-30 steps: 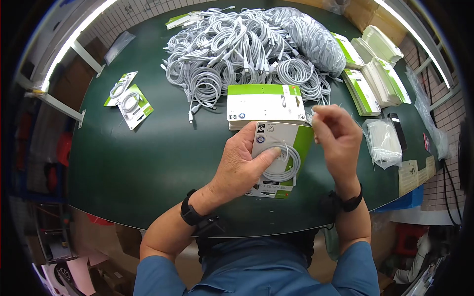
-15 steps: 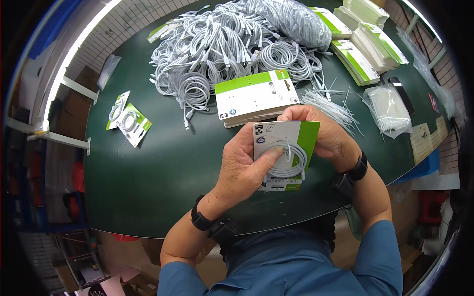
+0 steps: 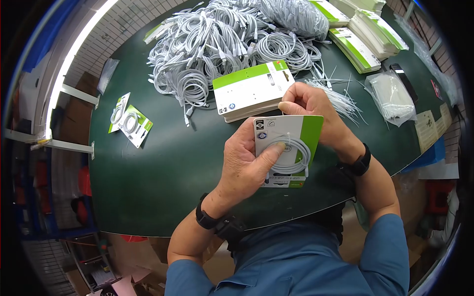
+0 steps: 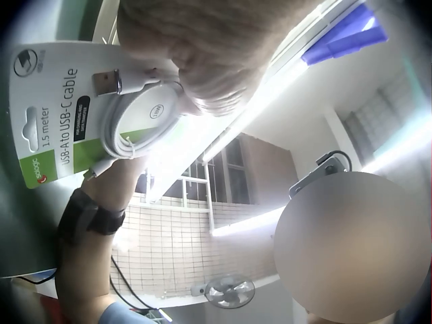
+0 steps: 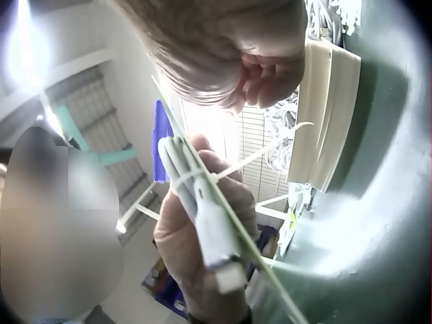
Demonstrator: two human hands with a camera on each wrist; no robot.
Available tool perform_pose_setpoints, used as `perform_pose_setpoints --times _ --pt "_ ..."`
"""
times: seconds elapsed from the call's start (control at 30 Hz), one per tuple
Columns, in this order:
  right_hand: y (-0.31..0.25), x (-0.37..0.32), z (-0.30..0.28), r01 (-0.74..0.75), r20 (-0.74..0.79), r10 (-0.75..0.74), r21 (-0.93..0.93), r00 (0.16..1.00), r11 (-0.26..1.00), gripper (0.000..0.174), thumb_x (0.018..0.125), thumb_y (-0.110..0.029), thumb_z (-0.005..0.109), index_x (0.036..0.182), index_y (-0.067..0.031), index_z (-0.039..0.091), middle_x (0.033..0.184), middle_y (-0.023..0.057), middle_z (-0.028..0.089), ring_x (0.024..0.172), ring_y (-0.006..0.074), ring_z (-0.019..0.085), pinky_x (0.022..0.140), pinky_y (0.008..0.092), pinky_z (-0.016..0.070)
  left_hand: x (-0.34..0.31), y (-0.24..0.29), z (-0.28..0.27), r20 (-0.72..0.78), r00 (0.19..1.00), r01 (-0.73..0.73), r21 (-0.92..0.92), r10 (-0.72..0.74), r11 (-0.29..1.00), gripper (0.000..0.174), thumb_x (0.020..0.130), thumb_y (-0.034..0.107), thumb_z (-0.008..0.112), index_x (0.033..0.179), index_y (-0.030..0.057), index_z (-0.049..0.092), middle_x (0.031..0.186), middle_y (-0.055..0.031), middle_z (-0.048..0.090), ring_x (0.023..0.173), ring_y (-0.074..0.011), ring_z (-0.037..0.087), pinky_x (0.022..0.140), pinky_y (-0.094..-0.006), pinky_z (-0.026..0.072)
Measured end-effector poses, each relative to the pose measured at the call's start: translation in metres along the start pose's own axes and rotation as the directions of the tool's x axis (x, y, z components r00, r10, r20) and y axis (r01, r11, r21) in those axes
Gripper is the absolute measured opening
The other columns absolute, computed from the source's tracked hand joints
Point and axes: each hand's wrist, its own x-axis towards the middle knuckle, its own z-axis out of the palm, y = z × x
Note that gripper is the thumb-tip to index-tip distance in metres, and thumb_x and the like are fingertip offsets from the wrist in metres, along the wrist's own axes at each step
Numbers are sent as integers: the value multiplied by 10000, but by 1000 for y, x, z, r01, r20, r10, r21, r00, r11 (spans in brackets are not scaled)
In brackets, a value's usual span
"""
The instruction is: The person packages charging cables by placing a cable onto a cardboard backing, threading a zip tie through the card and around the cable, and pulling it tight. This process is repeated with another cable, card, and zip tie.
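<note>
My left hand (image 3: 244,160) grips a white-and-green card (image 3: 312,129) upright, its thumb pressing a coiled white cable (image 3: 307,160) on the card's face. In the left wrist view the card (image 4: 50,94) reads "USB-A to USB-C cable". A thin tie (image 5: 260,154) sticks out of the card's back in the right wrist view, its tip free. My right hand (image 3: 318,111) is behind the card's top edge; in the right wrist view its fingers (image 5: 260,84) are curled near the tie, with nothing visible in them. A stack of cards (image 3: 254,93) lies just beyond.
A large heap of white cables (image 3: 217,44) covers the back of the green table (image 3: 148,187). Loose ties (image 3: 340,101) and a bag of ties (image 3: 392,96) lie right, below more card stacks (image 3: 355,49). Two carded cables (image 3: 136,129) lie left.
The view has shifted. My right hand came leftward from beside the card to behind it, then rose to its top edge. My left hand keeps its grip, with the card turned slightly.
</note>
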Motion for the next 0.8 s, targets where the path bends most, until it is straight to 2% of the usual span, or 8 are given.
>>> perform_pose_setpoints --times 0.17,0.27,0.4,0.47,0.6,0.63,0.73,0.8 --pt "3 -1 14 322 -81 -376 -374 923 870 260 992 -149 786 891 -13 590 781 74 617 694 167 599 582 347 461 -2 2 0 -25 999 22 1 -22 1000 336 1005 -18 687 1327 -32 593 1209 -128 743 1085 -149 735 946 -315 615" --pt "6 -1 18 405 -53 -473 -437 880 803 266 978 -138 787 896 -18 565 780 122 613 683 246 611 593 389 476 0 5 1 -61 998 -17 5 18 1000 334 978 11 733 1283 -19 600 1166 -107 749 1031 -131 732 900 -305 613" --pt "8 1 21 454 -23 -547 -530 837 717 282 962 -123 797 906 -29 536 794 144 617 677 315 614 606 416 494 2 -12 -9 -73 989 -103 262 126 960 330 931 65 826 1194 2 637 1063 -82 773 959 -115 730 838 -303 608" --pt "10 3 23 473 -31 -588 -562 808 679 287 953 -118 803 903 -32 534 786 141 610 674 317 611 607 417 496 0 -11 -7 -114 991 -52 194 76 980 314 924 69 841 1165 8 649 1063 -82 777 967 -114 731 839 -298 604" --pt "13 3 20 296 -189 -414 -450 891 843 228 969 -101 808 983 -6 601 846 112 671 699 195 641 613 376 511 11 -10 -11 -155 988 -19 -12 17 1000 346 949 21 801 1256 -6 643 1134 -101 777 1005 -141 753 882 -313 625" --pt "17 5 16 229 -218 -350 -438 911 869 195 1011 -97 781 1077 -2 625 906 72 696 729 110 637 612 308 513 14 -11 -14 -173 985 -12 -87 -3 996 348 959 8 785 1275 -8 640 1152 -106 776 1012 -147 758 892 -319 632" --pt "14 4 14 256 -316 -271 -87 909 963 198 1053 -109 740 1162 -6 612 937 40 688 747 72 625 618 250 508 17 -8 -21 -204 979 -24 -194 -17 981 336 1000 -17 733 1317 -19 622 1213 -125 768 1031 -167 766 921 -343 647" --pt "3 -5 19 216 -240 -220 -41 945 975 228 1093 -134 687 1238 10 586 973 20 681 785 52 620 632 221 505 18 -3 -24 -234 972 -24 -172 -17 985 330 1011 -11 727 1321 -27 616 1220 -125 766 1040 -166 761 930 -342 641"
